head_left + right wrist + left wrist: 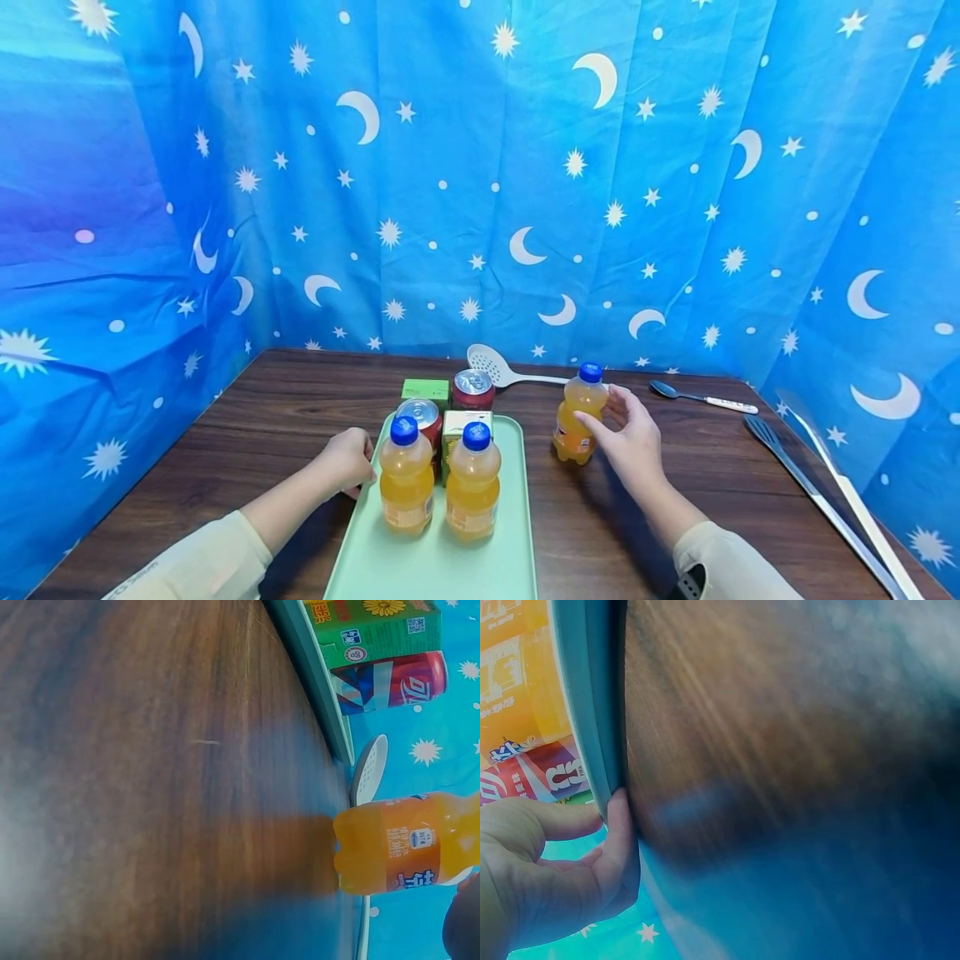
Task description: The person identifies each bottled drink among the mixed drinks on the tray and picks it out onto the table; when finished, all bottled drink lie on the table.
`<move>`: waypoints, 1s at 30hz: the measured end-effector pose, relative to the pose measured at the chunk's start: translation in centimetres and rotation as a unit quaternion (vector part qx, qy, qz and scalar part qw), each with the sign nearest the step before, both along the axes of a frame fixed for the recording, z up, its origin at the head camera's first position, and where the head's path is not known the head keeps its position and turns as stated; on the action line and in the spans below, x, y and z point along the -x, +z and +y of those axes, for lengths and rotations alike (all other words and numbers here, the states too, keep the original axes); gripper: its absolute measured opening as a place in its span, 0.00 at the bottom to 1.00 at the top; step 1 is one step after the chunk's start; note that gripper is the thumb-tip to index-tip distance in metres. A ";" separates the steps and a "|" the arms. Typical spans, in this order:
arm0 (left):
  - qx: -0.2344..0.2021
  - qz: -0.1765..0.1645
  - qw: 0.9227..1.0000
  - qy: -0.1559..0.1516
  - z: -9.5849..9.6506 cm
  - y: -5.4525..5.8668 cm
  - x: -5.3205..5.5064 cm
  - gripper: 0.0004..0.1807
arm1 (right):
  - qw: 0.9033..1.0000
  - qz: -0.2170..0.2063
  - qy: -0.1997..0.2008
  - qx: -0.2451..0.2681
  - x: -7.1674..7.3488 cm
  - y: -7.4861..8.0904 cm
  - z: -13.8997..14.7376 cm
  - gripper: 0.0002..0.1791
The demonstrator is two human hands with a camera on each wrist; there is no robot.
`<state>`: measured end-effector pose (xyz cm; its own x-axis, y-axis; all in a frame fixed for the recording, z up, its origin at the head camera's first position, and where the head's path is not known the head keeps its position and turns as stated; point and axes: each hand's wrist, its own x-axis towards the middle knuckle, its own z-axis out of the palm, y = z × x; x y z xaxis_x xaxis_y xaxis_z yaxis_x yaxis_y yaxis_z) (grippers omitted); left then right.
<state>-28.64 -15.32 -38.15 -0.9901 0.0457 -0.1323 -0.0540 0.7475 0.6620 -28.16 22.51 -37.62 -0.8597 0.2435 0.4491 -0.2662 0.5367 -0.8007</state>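
My left hand (347,461) pinches the left rim of a light green tray (431,571); the left wrist view shows thumb and fingers on either side of that rim (592,735). To the right of the tray, my right hand (632,442) grips an orange soda bottle (576,417) with a blue cap, held upright low over the table. Two similar orange soda bottles (406,492) (472,496) stand on the tray. Behind them are two red soda cans (431,417) (474,392), a green carton (425,389) and a pale-topped carton (467,422).
A white slotted skimmer (491,367) lies at the back of the dark wood table (247,450). Toward the right lie a spoon (705,400), a slotted turner (795,471) and a long white-handled utensil (862,508). A blue star-and-moon curtain (450,208) surrounds the table.
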 end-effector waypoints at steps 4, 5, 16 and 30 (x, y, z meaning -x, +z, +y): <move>0.002 0.001 1.000 0.000 0.0 0.0 0.1 0.14 | 1.000 0.007 -0.006 0.001 -0.5 0.2 0.2 0.36; 0.002 0.001 1.000 0.000 0.0 0.0 0.0 0.14 | 1.000 0.008 -0.007 0.002 -0.6 0.2 0.3 0.36; -0.002 -0.001 1.000 0.000 -0.1 -0.1 0.1 0.15 | 1.000 0.016 0.003 0.008 -2.2 0.8 1.1 0.35; 0.001 0.002 1.000 0.004 0.1 0.2 -0.1 0.15 | 0.999 0.027 0.014 0.016 -4.2 1.1 1.2 0.33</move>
